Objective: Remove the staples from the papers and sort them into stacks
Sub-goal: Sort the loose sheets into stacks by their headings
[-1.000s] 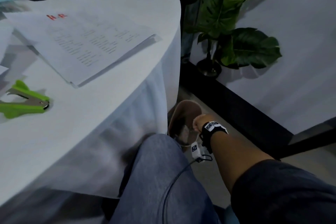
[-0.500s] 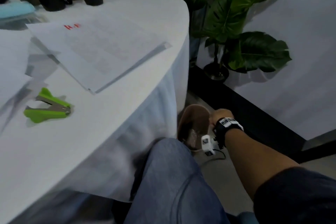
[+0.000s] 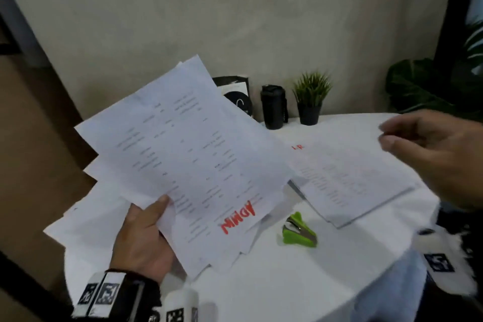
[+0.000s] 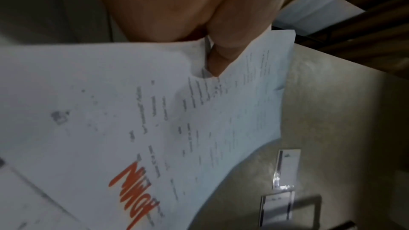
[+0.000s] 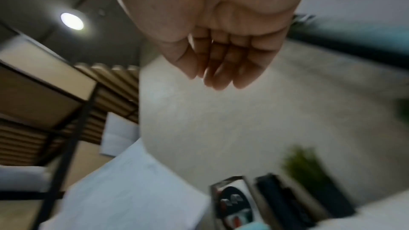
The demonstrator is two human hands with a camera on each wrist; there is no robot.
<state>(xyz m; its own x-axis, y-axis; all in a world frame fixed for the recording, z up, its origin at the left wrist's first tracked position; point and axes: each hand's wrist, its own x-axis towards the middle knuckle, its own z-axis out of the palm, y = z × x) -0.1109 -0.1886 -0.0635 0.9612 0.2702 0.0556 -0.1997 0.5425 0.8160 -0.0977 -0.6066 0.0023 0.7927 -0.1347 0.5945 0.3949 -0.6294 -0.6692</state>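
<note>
My left hand [image 3: 146,230] grips a sheaf of printed papers [image 3: 188,154] marked in red, lifted and tilted above the white table [image 3: 300,282]. In the left wrist view the thumb [image 4: 221,59] presses on the sheaf [image 4: 155,128]. More loose sheets [image 3: 86,219] lie under it on the left. A second stack of papers [image 3: 347,178] with a red mark lies flat at the right. The green staple remover [image 3: 299,231] rests on the table between the stacks. My right hand [image 3: 431,149] hovers over the right stack with relaxed fingers [image 5: 221,69], holding nothing.
A black tumbler [image 3: 273,107], a small potted plant [image 3: 311,98] and a black-and-white bag [image 3: 236,94] stand at the table's back edge by the wall. A large leafy plant [image 3: 428,86] is at the far right. A white bottle [image 3: 181,303] stands near my left wrist.
The view swung up from the floor beside the table to the tabletop. My right hand came up from the basket on the floor to above the right stack. The left hand with its sheaf entered view.
</note>
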